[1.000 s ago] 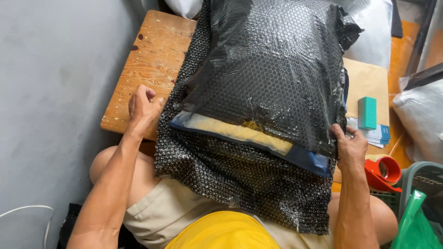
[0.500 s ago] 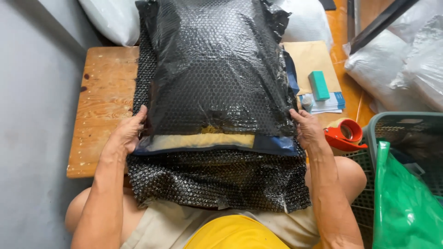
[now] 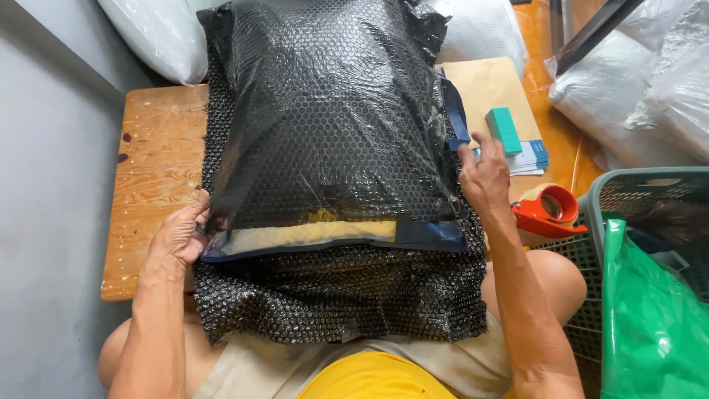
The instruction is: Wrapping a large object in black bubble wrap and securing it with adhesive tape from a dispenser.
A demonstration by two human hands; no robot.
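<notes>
Black bubble wrap (image 3: 325, 133) covers most of the parcel, which lies on the wooden tabletop (image 3: 151, 185); a yellow and blue strip (image 3: 317, 238) shows uncovered. Left hand (image 3: 179, 238) grips the wrap's left edge; right hand (image 3: 484, 177) rests open, right of the parcel. Red tape dispenser (image 3: 550, 208), grey floor.

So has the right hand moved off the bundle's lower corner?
Yes. The right hand has gone up the bundle's right edge, toward the teal box.
</notes>
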